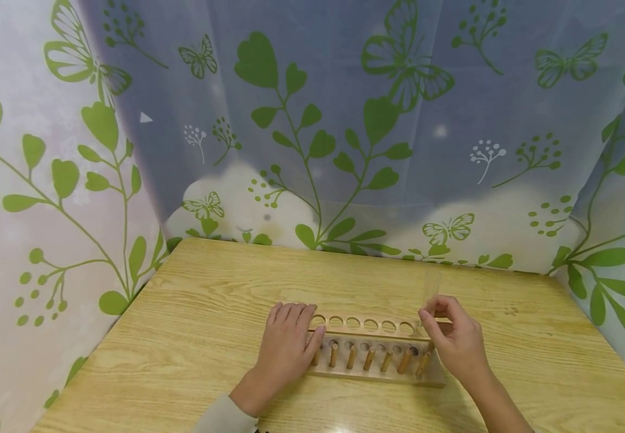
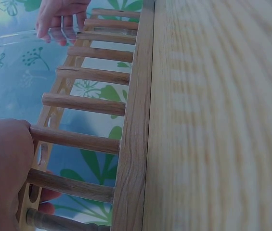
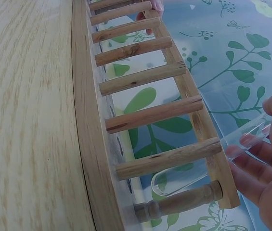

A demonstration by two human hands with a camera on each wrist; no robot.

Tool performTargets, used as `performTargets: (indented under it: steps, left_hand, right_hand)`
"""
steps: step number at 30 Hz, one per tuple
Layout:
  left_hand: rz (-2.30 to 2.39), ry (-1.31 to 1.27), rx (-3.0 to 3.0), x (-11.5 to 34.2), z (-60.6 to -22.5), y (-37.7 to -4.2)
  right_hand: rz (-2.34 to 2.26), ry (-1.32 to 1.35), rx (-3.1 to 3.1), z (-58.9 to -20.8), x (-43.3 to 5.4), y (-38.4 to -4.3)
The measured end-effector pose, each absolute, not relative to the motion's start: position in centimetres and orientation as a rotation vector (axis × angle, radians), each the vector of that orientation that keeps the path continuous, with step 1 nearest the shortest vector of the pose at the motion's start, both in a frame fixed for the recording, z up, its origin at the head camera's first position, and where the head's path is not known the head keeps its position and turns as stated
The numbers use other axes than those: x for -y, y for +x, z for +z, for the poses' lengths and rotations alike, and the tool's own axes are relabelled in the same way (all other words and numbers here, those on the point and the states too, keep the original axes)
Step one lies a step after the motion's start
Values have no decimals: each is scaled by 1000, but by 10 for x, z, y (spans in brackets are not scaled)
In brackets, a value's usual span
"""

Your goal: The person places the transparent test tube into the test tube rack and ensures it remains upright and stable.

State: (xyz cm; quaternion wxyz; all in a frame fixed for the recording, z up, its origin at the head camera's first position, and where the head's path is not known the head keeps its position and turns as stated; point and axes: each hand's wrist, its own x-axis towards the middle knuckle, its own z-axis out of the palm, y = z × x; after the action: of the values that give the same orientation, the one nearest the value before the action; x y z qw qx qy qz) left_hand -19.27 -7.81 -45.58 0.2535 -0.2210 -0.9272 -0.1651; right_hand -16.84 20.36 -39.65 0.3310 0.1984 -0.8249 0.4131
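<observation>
A wooden test tube rack with a holed top rail and a row of upright pegs stands on the table. My left hand grips its left end, thumb at the front and fingers over the top rail. At the right end, my right hand pinches a clear glass test tube between thumb and fingers. In the right wrist view, the test tube passes through the top rail, its rounded end below it, near the end post. Whether that end touches the base, I cannot tell.
The rack rests on a light wood-grain table. Patterned cloth with green leaves and butterflies hangs behind the table and along both sides. A small mark shows on the tabletop at the right.
</observation>
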Motion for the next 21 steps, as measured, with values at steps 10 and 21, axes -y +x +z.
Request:
performTargets:
  steps: [10, 21]
  left_hand:
    - [-451, -601, 2512, 78, -457, -193]
    - [-468, -604, 2502, 78, -457, -193]
  right_hand:
    - [1082, 519, 2162, -399, -205, -170]
    - [1100, 503, 2189, -395, -203, -168]
